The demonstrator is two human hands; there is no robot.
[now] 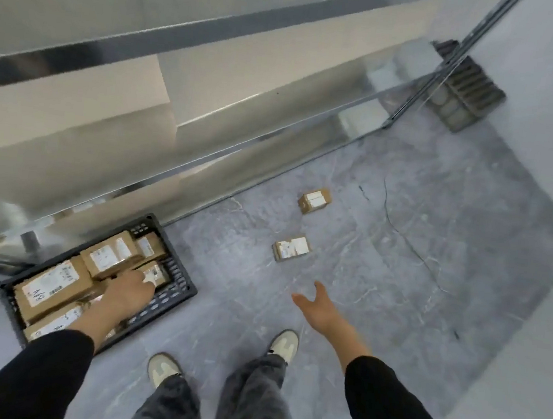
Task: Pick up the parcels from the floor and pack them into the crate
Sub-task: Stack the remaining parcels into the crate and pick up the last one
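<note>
A black perforated crate (180, 282) sits on the grey floor at lower left, holding several brown cardboard parcels with white labels. My left hand (129, 290) reaches into the crate, its fingers on a small parcel (155, 273) near the crate's right wall; whether they grip it is hidden. Two small parcels lie on the floor: a near parcel (291, 248) and a far parcel (314, 200). My right hand (317, 305) hovers above the floor short of the near parcel, fingers spread and holding nothing.
A glass partition with a metal frame (273, 160) runs diagonally behind the crate. A dark ribbed mat (467, 93) lies at the far right by the wall. My two shoes (164, 368) stand on the floor below the hands.
</note>
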